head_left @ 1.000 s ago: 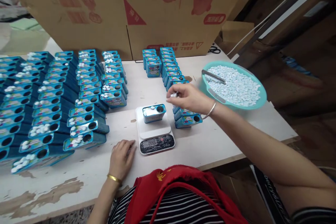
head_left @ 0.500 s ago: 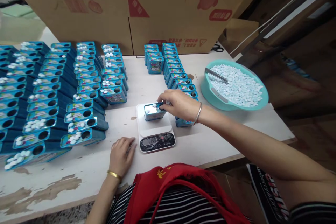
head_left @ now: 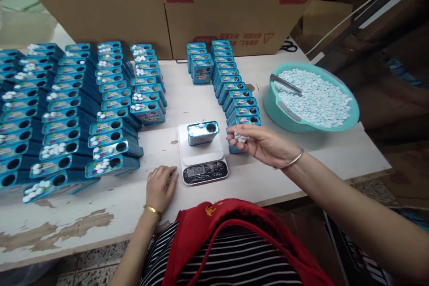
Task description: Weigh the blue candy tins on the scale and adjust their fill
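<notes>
The right hand (head_left: pixel 263 144), palm up with fingers curled, grips several white tablets (head_left: pixel 240 137) just right of the scale (head_left: pixel 201 157). The left hand (head_left: pixel 161 188) rests on the table (head_left: pixel 254 178) at the scale's near left, relaxed, thumb apart from fingers. The tin (head_left: pixel 203 136) stands upright on the scale, a tablet on top. The bowl (head_left: pixel 279 111), far right, contains more tablets; a metal tool (head_left: pixel 286 84) lies across them.

Soft, even light brightens the table (head_left: pixel 259 181), glare whitens the tin (head_left: pixel 202 135) on the scale (head_left: pixel 201 157), the far right lies dim, and wide-angle distortion stretches the edges.
</notes>
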Tool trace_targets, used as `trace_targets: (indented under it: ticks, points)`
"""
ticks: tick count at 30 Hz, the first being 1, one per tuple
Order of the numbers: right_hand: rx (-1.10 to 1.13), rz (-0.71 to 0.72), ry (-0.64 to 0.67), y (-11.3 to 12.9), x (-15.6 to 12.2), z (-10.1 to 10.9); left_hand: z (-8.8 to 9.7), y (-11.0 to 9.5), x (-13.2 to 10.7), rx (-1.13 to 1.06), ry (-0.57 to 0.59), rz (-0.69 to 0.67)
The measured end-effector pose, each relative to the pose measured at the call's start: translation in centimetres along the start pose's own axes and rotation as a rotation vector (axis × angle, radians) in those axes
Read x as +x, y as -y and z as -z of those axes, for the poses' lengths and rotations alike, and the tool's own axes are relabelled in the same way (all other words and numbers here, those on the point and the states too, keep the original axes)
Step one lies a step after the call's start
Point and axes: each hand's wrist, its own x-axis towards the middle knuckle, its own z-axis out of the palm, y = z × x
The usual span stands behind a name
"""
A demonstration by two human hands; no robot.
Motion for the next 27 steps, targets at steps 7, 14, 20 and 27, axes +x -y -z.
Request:
trace_targets:
  ticks: [7,14,20,27]
  points:
    - [-0.283,0.139,0.049,0.2,-0.3,-0.2,0.3,0.0,0.2,-0.04,0.013,-0.002]
    - [-0.89,0.412,0.067,2.2,1.8,-2.9,0.4,-0.1,0.3,-0.02,-0.01,-0.003]
    - [-1.3,0.443,0.0,3.6,2.8,-4.5,0.3,-0.1,0.4,-0.019,-0.014,0.01]
    - [-1.498,0.471,-0.005,4.0,3.1,-5.0,0.5,-0.3,0.5,-0.021,-0.006,0.025]
